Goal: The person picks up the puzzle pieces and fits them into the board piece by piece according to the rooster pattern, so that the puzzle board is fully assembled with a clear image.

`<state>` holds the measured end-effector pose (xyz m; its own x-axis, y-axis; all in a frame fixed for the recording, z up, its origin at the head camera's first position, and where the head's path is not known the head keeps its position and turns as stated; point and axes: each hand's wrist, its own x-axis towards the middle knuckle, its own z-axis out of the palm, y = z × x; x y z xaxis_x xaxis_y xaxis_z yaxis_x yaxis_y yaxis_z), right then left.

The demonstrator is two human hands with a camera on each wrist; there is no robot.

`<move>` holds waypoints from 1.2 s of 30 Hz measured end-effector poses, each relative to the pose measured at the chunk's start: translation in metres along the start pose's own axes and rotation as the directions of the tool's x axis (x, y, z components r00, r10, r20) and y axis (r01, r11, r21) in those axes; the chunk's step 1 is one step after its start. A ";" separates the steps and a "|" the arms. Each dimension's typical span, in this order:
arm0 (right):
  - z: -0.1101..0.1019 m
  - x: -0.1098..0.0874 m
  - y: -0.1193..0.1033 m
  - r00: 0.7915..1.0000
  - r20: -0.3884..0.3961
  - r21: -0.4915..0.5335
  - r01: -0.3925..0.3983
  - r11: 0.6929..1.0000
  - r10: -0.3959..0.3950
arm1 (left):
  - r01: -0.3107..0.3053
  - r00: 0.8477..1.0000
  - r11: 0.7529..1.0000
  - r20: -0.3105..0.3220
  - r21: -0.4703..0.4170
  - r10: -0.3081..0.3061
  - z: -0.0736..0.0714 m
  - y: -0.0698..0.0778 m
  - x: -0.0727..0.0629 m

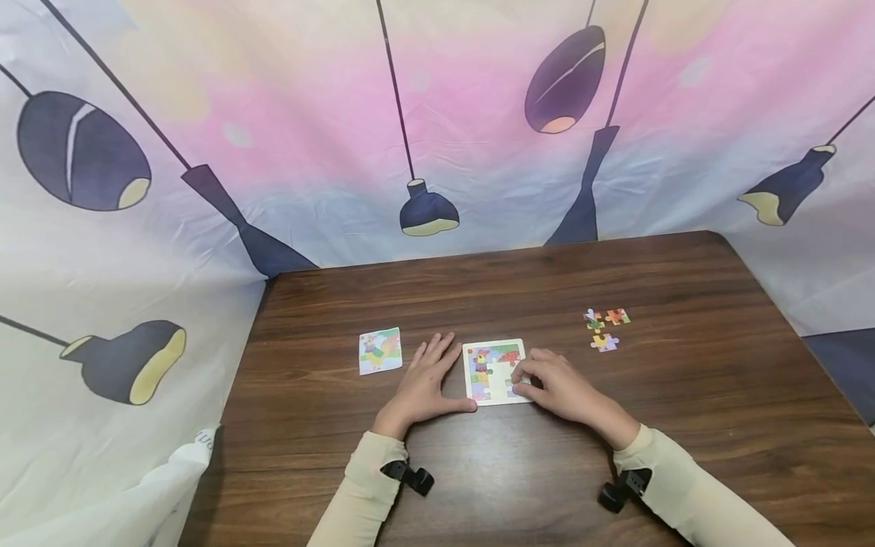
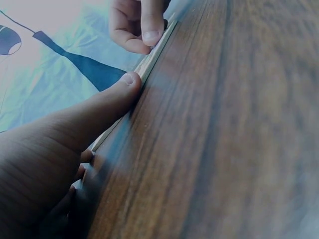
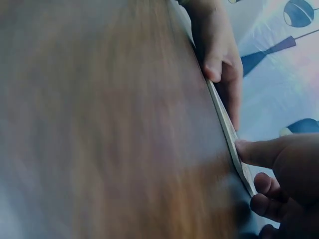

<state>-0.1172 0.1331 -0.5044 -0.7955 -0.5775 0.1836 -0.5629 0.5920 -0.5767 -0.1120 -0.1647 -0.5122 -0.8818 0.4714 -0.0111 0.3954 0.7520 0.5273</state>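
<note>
A square jigsaw puzzle board (image 1: 498,374) lies on the table, its picture partly filled and its pale base bare in the middle. My left hand (image 1: 425,377) lies flat along the left side, fingers spread, thumb on the near-left corner. In the left wrist view this thumb (image 2: 112,107) rests on the board's edge. My right hand (image 1: 557,384) bends over the right side, thumb and fingertips pinching a puzzle piece (image 1: 510,387) low on the board. The fingers mostly cover that piece. In the right wrist view the right thumb (image 3: 264,152) touches the board's edge.
Several loose puzzle pieces (image 1: 604,341) lie to the right, beyond my right hand. A small picture card (image 1: 380,351) sits left of my left hand. The brown wooden table (image 1: 492,486) meets a lamp-patterned cloth (image 1: 328,190) at its far and left edges.
</note>
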 end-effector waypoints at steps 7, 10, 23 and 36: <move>-0.001 -0.001 -0.002 1.000 -0.008 -0.004 0.002 1.000 -0.002 | -0.023 1.000 1.000 0.010 -0.008 0.023 -0.001 0.000 0.000; -0.003 -0.004 -0.001 1.000 -0.005 -0.005 -0.009 1.000 0.009 | -0.032 0.999 0.999 0.009 -0.015 0.032 -0.001 0.002 0.000; -0.006 -0.001 -0.003 0.997 0.058 -0.013 0.055 0.998 -0.055 | -0.029 1.000 0.999 -0.001 -0.023 0.029 0.000 0.002 0.002; -0.035 -0.014 0.047 0.985 -0.154 0.031 0.078 0.996 -0.072 | -0.042 0.999 0.999 -0.001 -0.020 0.042 -0.001 0.001 0.002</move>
<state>-0.1397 0.1884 -0.5065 -0.7777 -0.5253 0.3452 -0.6160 0.5274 -0.5852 -0.1135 -0.1634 -0.5106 -0.8645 0.5024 0.0117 0.4271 0.7221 0.5442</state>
